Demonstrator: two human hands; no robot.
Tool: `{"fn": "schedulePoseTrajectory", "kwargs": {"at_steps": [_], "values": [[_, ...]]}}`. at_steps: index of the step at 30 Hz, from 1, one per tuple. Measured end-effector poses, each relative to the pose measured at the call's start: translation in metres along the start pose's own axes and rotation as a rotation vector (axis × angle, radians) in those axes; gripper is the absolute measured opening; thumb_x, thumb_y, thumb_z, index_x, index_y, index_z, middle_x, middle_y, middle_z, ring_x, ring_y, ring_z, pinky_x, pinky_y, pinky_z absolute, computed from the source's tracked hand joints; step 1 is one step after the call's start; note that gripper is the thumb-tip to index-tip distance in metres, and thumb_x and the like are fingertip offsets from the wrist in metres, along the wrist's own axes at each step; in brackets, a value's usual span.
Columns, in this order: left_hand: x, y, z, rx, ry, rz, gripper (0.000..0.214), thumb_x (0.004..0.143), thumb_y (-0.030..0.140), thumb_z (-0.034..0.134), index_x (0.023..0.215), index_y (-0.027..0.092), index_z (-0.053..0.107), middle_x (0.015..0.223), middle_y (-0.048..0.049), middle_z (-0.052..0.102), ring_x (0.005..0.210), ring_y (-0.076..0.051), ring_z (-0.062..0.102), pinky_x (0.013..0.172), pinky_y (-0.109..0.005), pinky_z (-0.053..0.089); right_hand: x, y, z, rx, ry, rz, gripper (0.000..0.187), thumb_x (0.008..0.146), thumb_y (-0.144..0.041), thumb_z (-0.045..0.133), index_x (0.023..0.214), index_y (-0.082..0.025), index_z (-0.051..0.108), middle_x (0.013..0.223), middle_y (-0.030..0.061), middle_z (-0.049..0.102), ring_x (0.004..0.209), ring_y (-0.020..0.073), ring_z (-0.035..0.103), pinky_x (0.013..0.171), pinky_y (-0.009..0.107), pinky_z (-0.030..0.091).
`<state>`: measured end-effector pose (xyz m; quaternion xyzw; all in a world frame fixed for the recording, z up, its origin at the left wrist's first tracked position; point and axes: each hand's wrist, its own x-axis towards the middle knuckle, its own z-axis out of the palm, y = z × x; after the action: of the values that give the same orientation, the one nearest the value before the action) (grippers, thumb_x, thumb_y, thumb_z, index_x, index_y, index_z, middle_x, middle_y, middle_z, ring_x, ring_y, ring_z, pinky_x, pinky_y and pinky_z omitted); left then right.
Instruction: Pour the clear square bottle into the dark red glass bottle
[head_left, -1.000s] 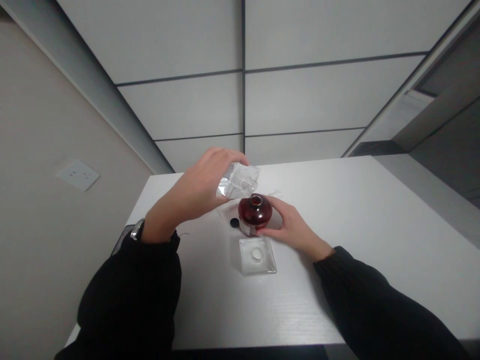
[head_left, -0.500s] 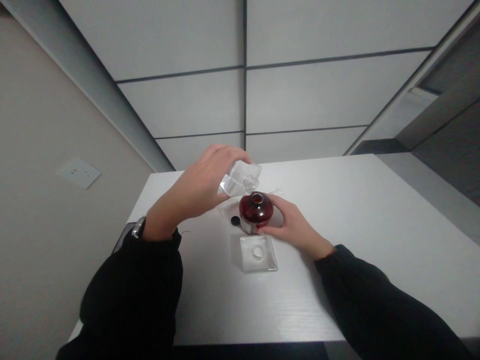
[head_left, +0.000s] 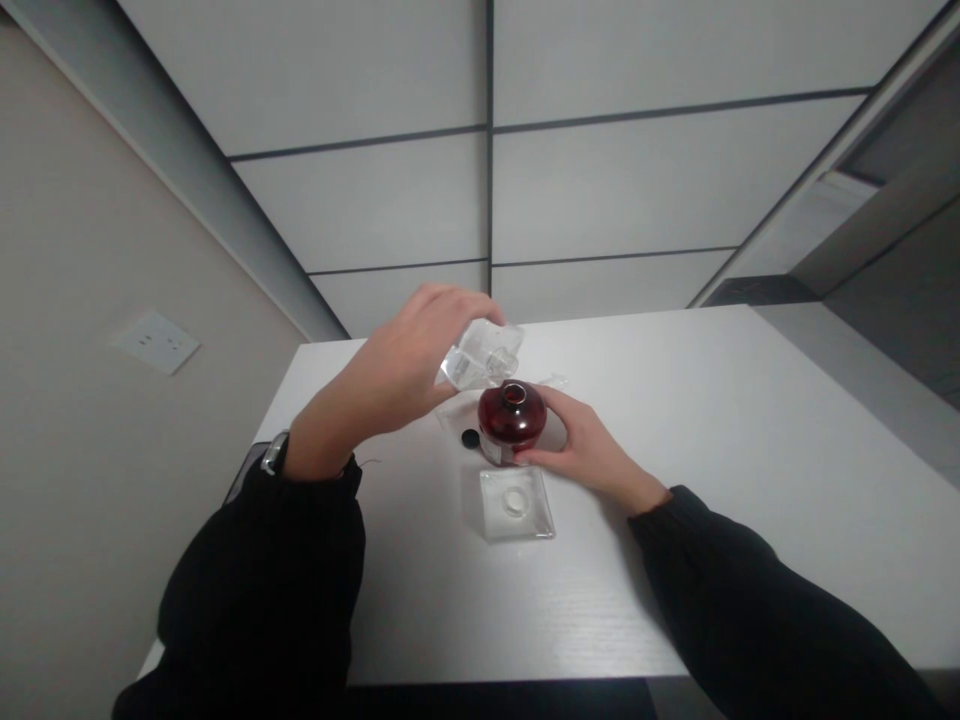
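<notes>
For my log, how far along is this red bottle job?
Done: the black cap lies off the dark red bottle. In hand: the left hand tilts a clear bottle over its neck; the right hand steadies the red one. Left: the glass dish sits untouched.

The left hand is raised and curled in a grip, its wrist bent; the right hand sits lower, spread and cupped, both forearms reaching forward from black sleeves.
</notes>
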<state>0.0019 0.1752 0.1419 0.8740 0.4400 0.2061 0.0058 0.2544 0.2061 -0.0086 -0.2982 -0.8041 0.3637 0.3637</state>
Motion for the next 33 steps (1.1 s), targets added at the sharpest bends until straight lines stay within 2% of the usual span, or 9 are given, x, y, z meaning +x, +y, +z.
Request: {"fn": "schedulePoseTrajectory", "kwargs": {"at_steps": [6,18,21,33], "values": [[-0.0003,0.0000,0.0006,0.002,-0.001,-0.003,0.045,0.092,0.012,0.057,0.135,0.026,0.056,0.140,-0.0064,0.066,0.135,-0.027,0.055,0.116,-0.047,0.046,0.0006,-0.0017,-0.0012,0.002,-0.011,0.014,0.080,0.077,-0.056,0.090,0.146,-0.031,0.062,0.143,0.0123,0.072,0.133,0.0360,0.068,0.115,0.063,0.051],[-0.0013,-0.0003,-0.0005,0.025,-0.015,0.011,0.061,0.080,0.001,0.055,0.136,0.027,0.054,0.142,-0.0048,0.064,0.139,-0.026,0.052,0.117,-0.044,0.047,-0.0008,-0.0001,-0.0006,-0.011,-0.009,0.001,0.082,0.077,-0.061,0.090,0.148,-0.031,0.061,0.145,0.0116,0.071,0.135,0.0358,0.067,0.116,0.063,0.051],[-0.0010,0.0001,-0.0008,0.022,-0.009,0.038,0.058,0.082,0.001,0.055,0.135,0.025,0.054,0.141,-0.0055,0.065,0.138,-0.026,0.052,0.115,-0.043,0.049,-0.0004,-0.0007,-0.0010,-0.003,-0.013,-0.001,0.082,0.077,-0.062,0.089,0.147,-0.030,0.061,0.145,0.0116,0.071,0.134,0.0354,0.067,0.116,0.062,0.051],[-0.0021,-0.0034,-0.0004,0.032,-0.032,0.019,0.063,0.081,0.003,0.059,0.137,0.030,0.053,0.142,-0.0041,0.064,0.141,-0.028,0.051,0.120,-0.050,0.045,0.0003,-0.0018,-0.0010,-0.005,-0.009,0.012,0.081,0.077,-0.064,0.088,0.146,-0.029,0.062,0.142,0.0126,0.072,0.131,0.0357,0.068,0.114,0.061,0.052]]}}
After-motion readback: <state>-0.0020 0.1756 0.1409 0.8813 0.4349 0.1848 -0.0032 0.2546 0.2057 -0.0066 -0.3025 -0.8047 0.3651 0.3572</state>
